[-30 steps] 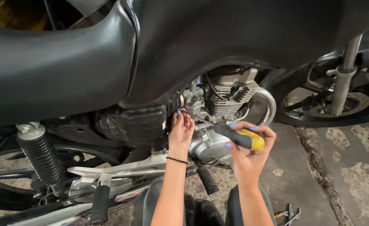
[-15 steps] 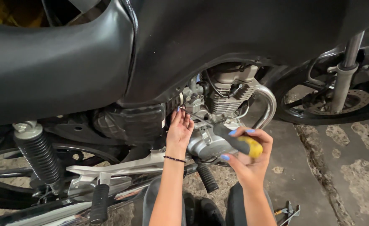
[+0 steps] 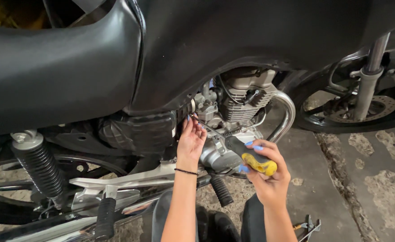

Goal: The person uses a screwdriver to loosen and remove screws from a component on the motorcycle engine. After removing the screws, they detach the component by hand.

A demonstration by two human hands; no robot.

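A black motorcycle (image 3: 215,40) stands side-on in front of me, its silver engine (image 3: 240,105) exposed under the tank. My left hand (image 3: 190,142) reaches up to the carburettor area, fingertips touching the parts beside the black side cover (image 3: 139,132). My right hand (image 3: 269,172) grips a screwdriver (image 3: 251,157) with a black and yellow handle. Its thin shaft runs up and left, and the tip lies at my left fingertips. A thin black band circles my left wrist.
A chrome exhaust pipe (image 3: 287,114) curves down by the engine. The front wheel and fork (image 3: 367,80) are at the right, a rear shock spring (image 3: 38,163) at the left. Footpegs (image 3: 105,217) stick out low. Small pliers (image 3: 309,224) lie on the cracked concrete floor.
My right hand with the screwdriver has dropped lower and tilted, so the shaft now points up-left to the carburettor. My left hand stays at the same spot.
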